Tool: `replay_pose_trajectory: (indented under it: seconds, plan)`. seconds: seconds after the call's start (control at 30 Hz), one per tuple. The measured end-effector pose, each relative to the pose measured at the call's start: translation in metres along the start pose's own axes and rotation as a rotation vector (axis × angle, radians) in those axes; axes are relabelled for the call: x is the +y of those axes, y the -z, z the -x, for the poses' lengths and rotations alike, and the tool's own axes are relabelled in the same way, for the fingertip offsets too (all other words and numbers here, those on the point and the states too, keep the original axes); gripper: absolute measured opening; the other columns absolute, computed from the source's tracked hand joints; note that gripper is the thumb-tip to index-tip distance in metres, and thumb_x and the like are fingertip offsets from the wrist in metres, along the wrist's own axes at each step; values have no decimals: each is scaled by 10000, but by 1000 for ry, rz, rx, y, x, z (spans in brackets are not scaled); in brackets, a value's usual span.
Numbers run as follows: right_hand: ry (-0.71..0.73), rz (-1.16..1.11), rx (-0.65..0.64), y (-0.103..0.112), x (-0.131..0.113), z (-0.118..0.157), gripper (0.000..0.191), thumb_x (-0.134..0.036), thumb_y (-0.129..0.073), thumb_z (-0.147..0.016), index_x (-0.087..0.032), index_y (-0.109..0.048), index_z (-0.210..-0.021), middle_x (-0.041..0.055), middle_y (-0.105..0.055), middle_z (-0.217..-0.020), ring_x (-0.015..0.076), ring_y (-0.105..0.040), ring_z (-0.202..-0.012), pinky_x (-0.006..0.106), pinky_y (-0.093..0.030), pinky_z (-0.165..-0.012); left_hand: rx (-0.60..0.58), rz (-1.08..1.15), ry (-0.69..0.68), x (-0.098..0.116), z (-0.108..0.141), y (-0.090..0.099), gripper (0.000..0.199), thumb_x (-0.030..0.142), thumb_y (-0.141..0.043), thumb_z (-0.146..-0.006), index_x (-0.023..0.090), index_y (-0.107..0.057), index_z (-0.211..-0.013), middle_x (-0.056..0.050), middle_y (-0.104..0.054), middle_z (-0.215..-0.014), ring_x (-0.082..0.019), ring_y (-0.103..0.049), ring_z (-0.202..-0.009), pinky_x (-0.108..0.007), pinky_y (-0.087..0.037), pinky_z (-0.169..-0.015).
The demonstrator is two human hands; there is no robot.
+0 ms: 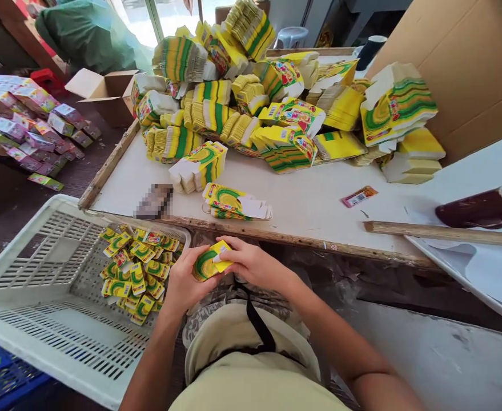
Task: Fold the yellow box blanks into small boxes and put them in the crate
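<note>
Between my two hands, in front of my lap, is a small yellow and green printed carton. My left hand grips its left side and lower edge. The fingers of my right hand close on its upper right end, by a flap. Just beyond, a short stack of flat cartons lies near the table's front edge. Behind that stack stands a bundle of flat cartons. At my left, a white plastic crate holds several folded yellow cartons.
A large heap of bundled flat cartons covers the back of the white table. A small sachet, a brown mug and a wooden strip lie at the right. Pink boxes and an open cardboard box stand left.
</note>
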State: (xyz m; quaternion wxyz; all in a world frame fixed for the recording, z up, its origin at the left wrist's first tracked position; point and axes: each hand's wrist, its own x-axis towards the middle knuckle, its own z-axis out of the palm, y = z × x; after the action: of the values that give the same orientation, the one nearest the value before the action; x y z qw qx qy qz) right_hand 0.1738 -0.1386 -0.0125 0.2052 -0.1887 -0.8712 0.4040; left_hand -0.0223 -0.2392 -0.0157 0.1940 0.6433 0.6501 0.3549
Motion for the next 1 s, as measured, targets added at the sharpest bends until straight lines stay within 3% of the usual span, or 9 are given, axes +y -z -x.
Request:
replay_pose_trajectory:
  seconds: [0.13,0.3,0.4,0.5,0.6,0.7,0.83,0.93,1.0]
  plan:
    - [-9,-91,67,-2,-4,-3,223,-189,-707,-842,-163,-673,-1061,175,-534,-1368,256,-532,-1282,403,-452,-1057,0,-53,-32,8,-5,-4,508,245,-737,-718,224,-581,-1202,-80,-685,-1107,-251,-654,-1008,-390,-535,-878]
    - [-37,-178,287,-20,2,-18,705,-271,-736,-822,-161,-398,-1431,180,-507,-1407,267,-516,-1291,434,-416,-1091,89,-122,59,-9,-1,7,489,299,-706,-755,199,-576,-1216,-98,-673,-1125,-268,-651,-1017,-407,-524,-890]
    - [-151,0,458,-8,21,-33,643,-320,-701,-854,-146,-430,-1411,184,-574,-1327,296,-569,-1195,462,-434,-1054,319,-340,220,-37,9,33,676,463,-759,-713,142,-550,-1269,-170,-638,-1180,-361,-599,-1115,-539,-448,-987]
    - [-348,268,547,11,46,-49,471,-211,-646,-871,-131,-521,-1318,189,-641,-1204,334,-570,-1136,497,-441,-1005,502,-447,353,-58,18,52,919,550,-797,-643,131,-451,-1384,-214,-552,-1319,-417,-485,-1266,-614,-343,-1072]
    - [-442,385,485,18,62,-60,386,-122,-607,-851,-121,-567,-1235,181,-676,-1096,335,-589,-1046,489,-459,-945,416,-260,357,-60,23,46,662,516,-722,-755,192,-541,-1303,-148,-598,-1279,-337,-537,-1229,-546,-389,-1072]
    - [-437,402,510,17,64,-64,380,-98,-605,-822,-107,-553,-1198,180,-664,-1062,331,-584,-1010,487,-461,-919,246,-15,318,-47,20,20,447,455,-667,-827,209,-616,-1197,-115,-638,-1228,-280,-581,-1176,-504,-422,-1056]
    - [-343,234,604,11,50,-54,467,-84,-583,-796,-164,-461,-1240,105,-635,-990,264,-595,-912,427,-493,-849,103,364,306,-24,6,-16,504,426,-700,-808,224,-584,-1255,-130,-618,-1302,-270,-578,-1217,-463,-487,-1006]
    - [-231,-81,490,-3,27,-40,537,-109,-605,-795,-209,-397,-1279,18,-603,-895,181,-596,-769,329,-514,-738,127,674,271,-8,-11,-33,681,535,-726,-751,229,-524,-1325,-149,-631,-1281,-289,-609,-1190,-450,-529,-960]
    - [-180,-311,340,-15,9,-31,548,-113,-626,-794,-216,-390,-1278,-15,-583,-857,144,-589,-718,276,-509,-684,244,848,263,2,-23,-37,612,638,-643,-775,247,-568,-1241,-113,-681,-1141,-271,-657,-1087,-443,-548,-923]
